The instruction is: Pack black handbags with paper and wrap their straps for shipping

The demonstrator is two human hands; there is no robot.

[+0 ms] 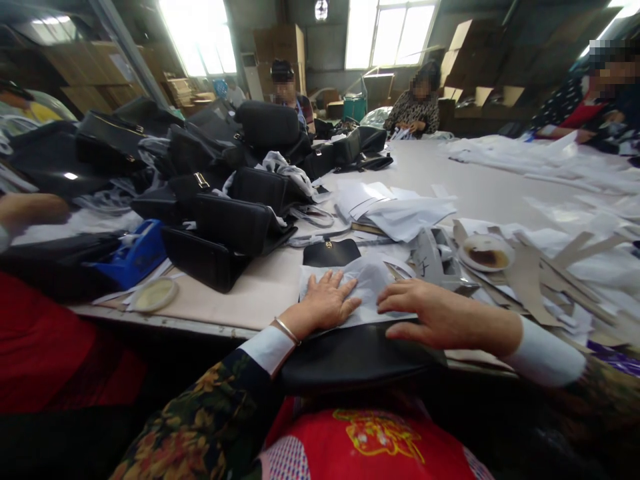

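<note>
Paper (370, 280) lies under the left hand (326, 300), fingers spread; right hand (429, 310), fanned, at the paper's right, contact unclear; black bag (355, 360) runs crosswise on the paper's near side

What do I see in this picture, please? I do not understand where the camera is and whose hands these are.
There is no machine here. One camera, worn on a person's head, looks forward and down, so the two bare hands in front are the wearer's own. The left hand lies spread on a white sheet. The right hand is beside it, fingers loosely bent; neither hand grips anything. A black bag is closest to the body. Farther along the table are more bags and papers.
</note>
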